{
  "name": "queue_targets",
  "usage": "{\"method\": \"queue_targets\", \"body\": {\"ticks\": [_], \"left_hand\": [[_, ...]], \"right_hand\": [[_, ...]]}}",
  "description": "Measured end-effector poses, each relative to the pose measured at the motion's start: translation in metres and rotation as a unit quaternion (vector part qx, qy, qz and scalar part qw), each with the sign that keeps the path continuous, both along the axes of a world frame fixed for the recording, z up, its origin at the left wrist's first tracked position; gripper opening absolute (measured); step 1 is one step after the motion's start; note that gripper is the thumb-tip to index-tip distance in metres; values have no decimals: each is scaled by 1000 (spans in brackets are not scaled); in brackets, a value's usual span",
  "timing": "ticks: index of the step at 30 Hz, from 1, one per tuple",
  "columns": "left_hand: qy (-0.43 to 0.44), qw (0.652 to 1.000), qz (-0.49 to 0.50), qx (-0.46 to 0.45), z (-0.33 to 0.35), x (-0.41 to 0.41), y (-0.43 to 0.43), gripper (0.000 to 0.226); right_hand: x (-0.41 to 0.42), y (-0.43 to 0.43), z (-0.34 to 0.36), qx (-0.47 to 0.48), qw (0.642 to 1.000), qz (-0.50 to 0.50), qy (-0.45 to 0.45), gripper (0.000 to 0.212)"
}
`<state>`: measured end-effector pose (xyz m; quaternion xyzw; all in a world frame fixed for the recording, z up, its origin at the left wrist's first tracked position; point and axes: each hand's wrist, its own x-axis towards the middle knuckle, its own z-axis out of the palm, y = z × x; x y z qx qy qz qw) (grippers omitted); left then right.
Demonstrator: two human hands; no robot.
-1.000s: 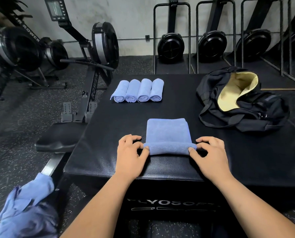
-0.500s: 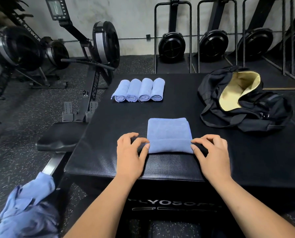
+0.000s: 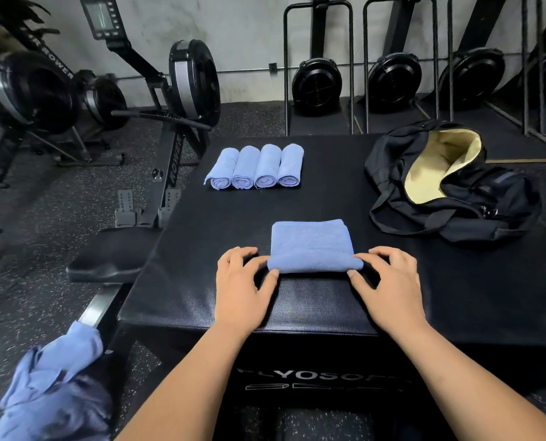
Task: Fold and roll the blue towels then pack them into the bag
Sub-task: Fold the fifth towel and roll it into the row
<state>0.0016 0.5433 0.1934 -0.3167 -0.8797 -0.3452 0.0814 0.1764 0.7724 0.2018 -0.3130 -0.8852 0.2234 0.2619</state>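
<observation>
Nearest me, low at eight o'clock off the corner of the desk (image 3: 297, 310), lay a heap of loose blue towels (image 3: 52, 386), blurred and waiting their turn. On the desk's near edge the person's two hands worked one towel (image 3: 311, 246) at twelve o'clock. The left hand (image 3: 243, 281) had its fingers (image 3: 273, 275) curled and pinching the left end of the roll. The right hand (image 3: 389, 281) pinched the right end the same way, thumb at the near side and forefinger on top. Only the near part of the towel was wound into a roll; the rest lay flat and folded beyond it, towards the far side.

I judged the step to be rolling, and early in it. The next move called for both hands to push the roll away evenly, keeping it tight and its ends square, until the flat part was used up.

Farther off at eleven o'clock, four rolled towels (image 3: 255, 167) sat side by side, touching, their spiral ends towards me. At one o'clock the bag (image 3: 449, 186) slumped open, pale lining showing and no towel visible in it, so packing had not begun. Beyond the desk at ten o'clock stood a rowing machine (image 3: 189, 87).
</observation>
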Motion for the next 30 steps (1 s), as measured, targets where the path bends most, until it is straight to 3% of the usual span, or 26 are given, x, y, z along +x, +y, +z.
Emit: {"method": "queue_targets", "body": {"ticks": [6, 9, 15, 20, 25, 27, 30], "left_hand": [[-48, 998, -23, 25, 3, 2, -4, 28], [-48, 998, -6, 33, 7, 4, -1, 31], [5, 998, -23, 61, 12, 7, -2, 17], [41, 998, -31, 46, 7, 8, -2, 13], [33, 997, -35, -53, 5, 7, 1, 47], [28, 997, -39, -54, 4, 4, 0, 47], [5, 999, -35, -29, 4, 1, -1, 39]], "right_hand": [[4, 2, 0, -68, 996, 7, 55, 11], [3, -1, 3, -74, 996, 2, 44, 18], [6, -9, 12, -45, 997, 5, 64, 22], [5, -9, 2, 39, 996, 20, 80, 14], [2, -8, 3, 35, 999, 24, 6, 41], [3, -7, 4, 27, 999, 33, -20, 52], [2, -5, 5, 12, 999, 31, -11, 48]]}}
